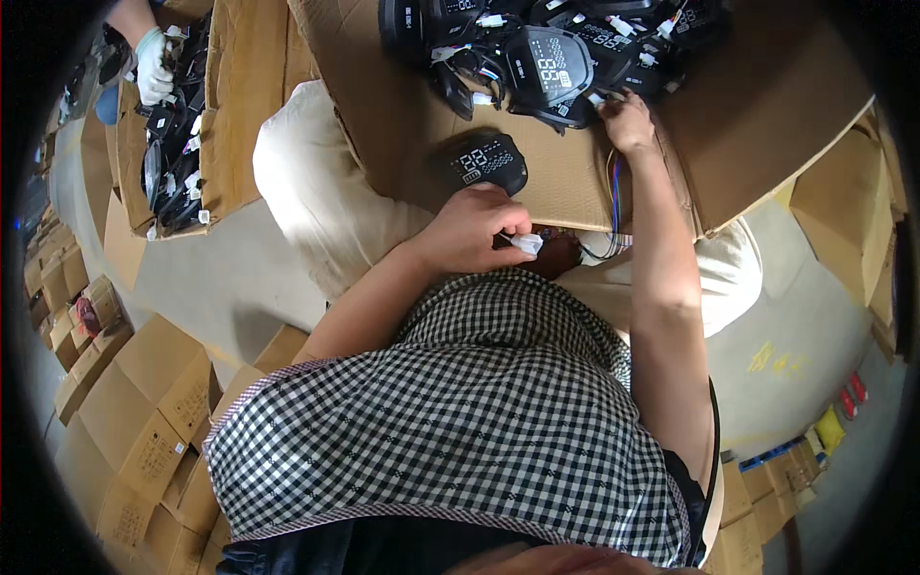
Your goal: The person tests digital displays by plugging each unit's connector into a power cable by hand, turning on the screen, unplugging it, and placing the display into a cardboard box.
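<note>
My left hand (476, 228) is closed in a pinch on a small white connector (526, 245), close in front of my checked apron. Just beyond its knuckles, a black display unit (482, 160) with light markings lies on the cardboard. My right hand (629, 123) reaches to the edge of the heap of display units, its fingers pinched at a white plug (596, 99). A larger display unit (551, 65) lies face up beside those fingertips. Coloured wires (614, 182) hang below my right hand along the forearm toward my lap; their upper end is hidden.
The open cardboard box (767, 105) rests across my knees. At the left, another person's gloved hand (154, 67) is in a second box (225, 125) of black units and cables. Folded cartons (144, 412) stand at the lower left, and more cartons (843, 220) at the right.
</note>
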A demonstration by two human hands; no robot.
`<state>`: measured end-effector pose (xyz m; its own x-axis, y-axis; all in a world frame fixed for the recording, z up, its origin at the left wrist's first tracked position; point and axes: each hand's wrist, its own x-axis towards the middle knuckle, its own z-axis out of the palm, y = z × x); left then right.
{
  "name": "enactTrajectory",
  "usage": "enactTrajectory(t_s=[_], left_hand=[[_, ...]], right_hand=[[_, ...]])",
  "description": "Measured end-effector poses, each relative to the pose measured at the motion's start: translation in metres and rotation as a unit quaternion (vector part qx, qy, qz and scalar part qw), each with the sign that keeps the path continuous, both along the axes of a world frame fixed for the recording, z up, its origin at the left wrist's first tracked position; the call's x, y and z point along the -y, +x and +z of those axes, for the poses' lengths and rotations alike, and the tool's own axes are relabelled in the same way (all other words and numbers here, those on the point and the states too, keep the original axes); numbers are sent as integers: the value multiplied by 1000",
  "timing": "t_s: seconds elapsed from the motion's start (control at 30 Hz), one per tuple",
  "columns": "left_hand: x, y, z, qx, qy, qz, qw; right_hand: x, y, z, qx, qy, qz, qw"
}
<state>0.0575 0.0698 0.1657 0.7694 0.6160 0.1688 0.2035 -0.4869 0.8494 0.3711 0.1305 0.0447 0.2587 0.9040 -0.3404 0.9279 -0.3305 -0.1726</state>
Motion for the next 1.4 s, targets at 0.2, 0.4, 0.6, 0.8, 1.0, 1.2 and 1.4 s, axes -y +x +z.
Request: enactTrajectory(t_s=[0.2,0.4,0.6,0.8,1.0,1.2,1.4], left_hand=[[6,1,-7,-134,-93,60,985],[0,7,-11,-81,33,35,996],[0,13,-14,4,-125,-28,992],[-1,10,-21,-12,38,-46,998],[-4,4,-19,-14,-82,19,996],[-6,8,-21,-40,-11,-32,999],[-7,2,-28,-85,-12,-109,990]], right_hand=[[22,-33,53,-105,-9,-7,994],[106,-87,114,-516,-109,-71,847],[129,-86,138,-690,-60,-106,714],[140,-112,146,-676,-87,-12,732],[156,-85,158,-494,0,-116,861],[136,-111,175,-116,160,164,967],[127,-117,174,10,129,396,909]])
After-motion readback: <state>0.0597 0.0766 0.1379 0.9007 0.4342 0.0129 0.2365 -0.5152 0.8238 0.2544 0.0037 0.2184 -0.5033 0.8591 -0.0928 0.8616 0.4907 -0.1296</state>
